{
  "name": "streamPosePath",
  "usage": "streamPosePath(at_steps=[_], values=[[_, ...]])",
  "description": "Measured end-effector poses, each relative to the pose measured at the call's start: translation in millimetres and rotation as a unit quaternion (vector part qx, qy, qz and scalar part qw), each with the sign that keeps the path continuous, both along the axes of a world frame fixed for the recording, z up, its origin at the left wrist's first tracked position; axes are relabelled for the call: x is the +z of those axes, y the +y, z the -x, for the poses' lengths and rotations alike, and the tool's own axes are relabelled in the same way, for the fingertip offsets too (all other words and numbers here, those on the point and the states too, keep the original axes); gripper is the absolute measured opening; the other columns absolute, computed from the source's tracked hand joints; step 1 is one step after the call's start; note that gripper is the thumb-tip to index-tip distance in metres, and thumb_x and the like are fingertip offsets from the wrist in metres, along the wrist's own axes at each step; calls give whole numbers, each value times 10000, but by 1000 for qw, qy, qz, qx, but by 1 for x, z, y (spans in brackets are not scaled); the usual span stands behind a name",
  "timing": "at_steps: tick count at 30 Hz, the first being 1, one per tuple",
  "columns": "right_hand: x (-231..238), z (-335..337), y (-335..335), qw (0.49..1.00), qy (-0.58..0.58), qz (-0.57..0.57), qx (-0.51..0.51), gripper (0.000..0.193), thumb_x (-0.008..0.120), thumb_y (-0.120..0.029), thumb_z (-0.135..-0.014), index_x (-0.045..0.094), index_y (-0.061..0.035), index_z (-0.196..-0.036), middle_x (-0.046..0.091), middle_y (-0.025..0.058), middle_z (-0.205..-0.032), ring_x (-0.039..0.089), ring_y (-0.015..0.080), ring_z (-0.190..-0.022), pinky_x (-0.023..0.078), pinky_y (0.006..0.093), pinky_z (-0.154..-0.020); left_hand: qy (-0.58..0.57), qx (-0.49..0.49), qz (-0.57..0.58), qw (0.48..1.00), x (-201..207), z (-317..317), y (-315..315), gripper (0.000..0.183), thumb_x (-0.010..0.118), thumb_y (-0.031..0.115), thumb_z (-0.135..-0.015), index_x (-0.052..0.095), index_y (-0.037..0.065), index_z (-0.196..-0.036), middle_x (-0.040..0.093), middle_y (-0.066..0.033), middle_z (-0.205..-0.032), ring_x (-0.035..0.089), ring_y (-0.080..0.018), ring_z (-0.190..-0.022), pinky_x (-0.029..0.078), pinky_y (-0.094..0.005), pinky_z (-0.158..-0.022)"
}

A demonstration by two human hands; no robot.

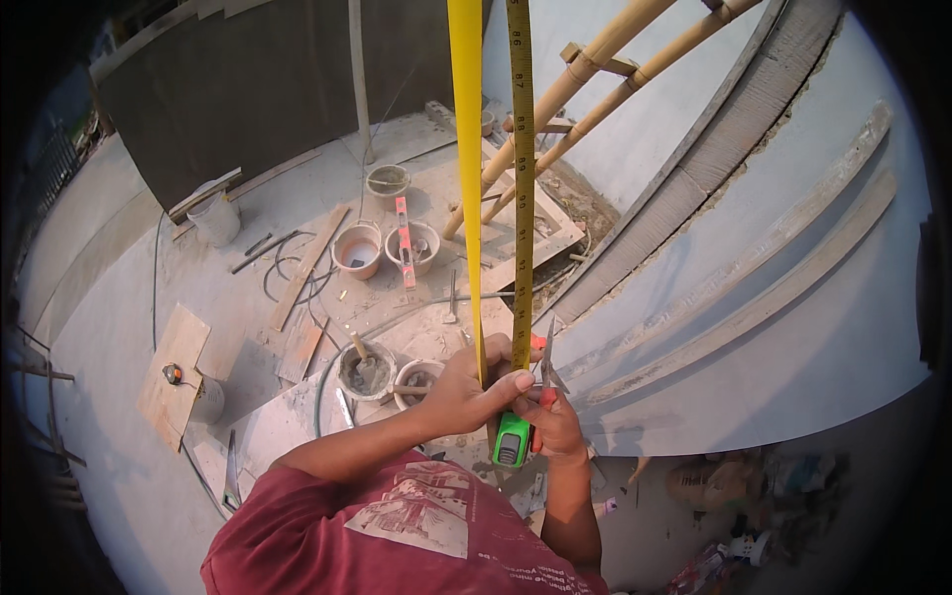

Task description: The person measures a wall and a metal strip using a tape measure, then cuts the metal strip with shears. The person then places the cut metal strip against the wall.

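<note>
My left hand [474,395] is closed, thumb and fingers pinching a yellow tape measure blade [522,198]. Two strands of it rise out of the top of the picture: a marked one, and a plain yellow strip [468,149] to its left. The green tape measure case [512,439] sits just below the left thumb, against my right hand [558,424]. Curled fingers of that right hand grip scissors [548,355] with red handles, their metal blades pointing up beside the marked strand. The fingers partly hide the handles and the lower part of the tape.
Buckets [357,248] stand on the concrete floor ahead, one with a red level [405,243] across it. A bamboo ladder [585,74] leans at the right wall, near two long boards [754,268]. Left lie a hand saw [231,471] and plywood [171,382] bearing another tape measure [173,374].
</note>
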State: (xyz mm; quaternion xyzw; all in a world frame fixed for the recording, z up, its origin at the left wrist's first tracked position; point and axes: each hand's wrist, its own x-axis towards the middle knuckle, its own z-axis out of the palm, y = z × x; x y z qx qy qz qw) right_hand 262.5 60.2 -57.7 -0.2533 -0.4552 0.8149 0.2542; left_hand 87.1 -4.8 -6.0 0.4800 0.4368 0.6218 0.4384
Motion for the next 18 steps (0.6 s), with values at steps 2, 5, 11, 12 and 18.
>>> streamPosePath(at_steps=[2, 5, 11, 12, 18], values=[[6, 4, 2, 1000, -4, -7, 5, 272, 683, -197, -919, 686, 57, -1017, 677, 46, -779, 600, 73, -597, 466, 206, -526, -2, 9, 24, 1000, 5, -3, 2, 293, 605, 268, -979, 645, -14, -1046, 622, -16, -781, 576, -94, -722, 465, -264, -653], [7, 7, 3, 998, -25, -33, 43, 278, 662, -166, -926, 663, 53, -1097, 681, 44, -821, 570, 59, -551, 435, 191, -491, 47, 69, 21, 996, 12, 4, 8, 368, 596, 353, -979, 649, -10, -947, 626, -38, -747, 572, -92, -719, 469, -281, -649], [-42, -52, -15, 994, -46, 2, 98, 368, 698, -144, -867, 642, 83, -1150, 712, 170, -998, 694, 165, -803, 555, 263, -673, 8, 58, 2, 998, 122, 50, 59, 416, 654, 451, -931, 643, 37, -901, 520, 17, -656, 387, -43, -505, 291, -232, -460], [-74, -73, -24, 996, -40, -2, 74, 371, 701, -138, -861, 640, 88, -1149, 712, 175, -987, 695, 176, -781, 557, 270, -658, 10, 70, -24, 997, 148, 54, 72, 406, 662, 436, -928, 645, 32, -904, 492, 29, -632, 359, -33, -499, 265, -226, -452], [-165, -196, -96, 979, -183, 93, -1, 488, 715, -48, -814, 547, 118, -1241, 699, 226, -972, 706, 308, -780, 585, 402, -739, 65, 135, -190, 970, 324, 150, 176, 429, 632, 409, -939, 651, 39, -1155, 651, -60, -901, 572, -159, -737, 447, -319, -634]])
